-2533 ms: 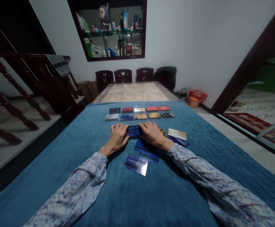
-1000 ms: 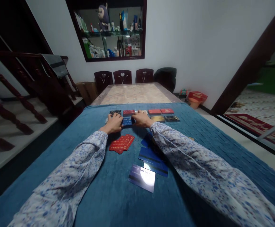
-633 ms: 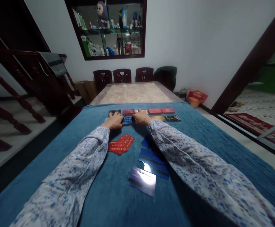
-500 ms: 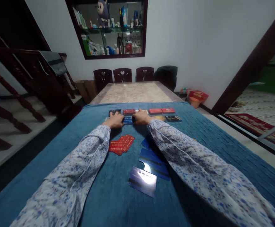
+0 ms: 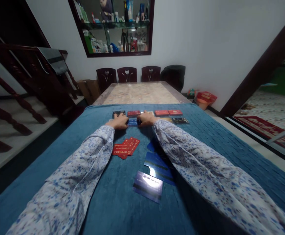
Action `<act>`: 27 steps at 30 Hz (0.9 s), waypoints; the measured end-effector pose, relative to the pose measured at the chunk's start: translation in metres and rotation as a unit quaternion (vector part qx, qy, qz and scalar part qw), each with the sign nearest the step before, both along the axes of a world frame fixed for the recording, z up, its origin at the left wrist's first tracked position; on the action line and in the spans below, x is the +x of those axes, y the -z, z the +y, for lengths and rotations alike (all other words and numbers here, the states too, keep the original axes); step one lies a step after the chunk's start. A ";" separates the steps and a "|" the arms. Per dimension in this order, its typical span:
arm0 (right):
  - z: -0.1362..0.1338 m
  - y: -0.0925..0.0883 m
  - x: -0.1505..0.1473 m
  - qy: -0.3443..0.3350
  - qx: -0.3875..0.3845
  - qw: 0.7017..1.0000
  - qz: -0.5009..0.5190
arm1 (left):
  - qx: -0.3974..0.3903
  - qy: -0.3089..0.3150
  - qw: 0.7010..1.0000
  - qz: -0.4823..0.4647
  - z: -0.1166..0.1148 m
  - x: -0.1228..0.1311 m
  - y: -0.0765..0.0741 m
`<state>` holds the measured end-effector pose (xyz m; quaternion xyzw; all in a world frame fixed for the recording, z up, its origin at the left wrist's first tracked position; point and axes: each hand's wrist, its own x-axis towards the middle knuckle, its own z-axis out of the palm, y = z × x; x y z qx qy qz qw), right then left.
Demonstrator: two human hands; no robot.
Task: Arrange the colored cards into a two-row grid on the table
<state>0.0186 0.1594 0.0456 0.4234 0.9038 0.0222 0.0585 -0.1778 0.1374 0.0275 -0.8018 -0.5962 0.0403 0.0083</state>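
Head view: blue blanket point(image 5: 108, 209) over marble table point(image 5: 142, 93), both hands' fingers pinching blue card point(image 5: 133, 122) edges.

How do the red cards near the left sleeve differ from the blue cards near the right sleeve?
The red cards are fanned close together; the blue cards overlap in a looser line. The red cards are in plain sight; the right sleeve hides part of the blue cards. Both lie flat on the blue cloth.
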 end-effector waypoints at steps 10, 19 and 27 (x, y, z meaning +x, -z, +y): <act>-0.002 -0.006 -0.005 0.019 -0.027 0.999 0.006 | -0.054 -0.029 0.997 0.050 -0.005 0.010 -0.012; 0.003 -0.002 -0.011 0.022 -0.029 0.999 0.009 | -0.043 -0.033 0.997 0.058 -0.002 0.011 -0.010; 0.003 -0.003 -0.006 0.007 -0.025 1.000 0.006 | -0.014 -0.028 0.999 0.030 -0.006 0.008 -0.007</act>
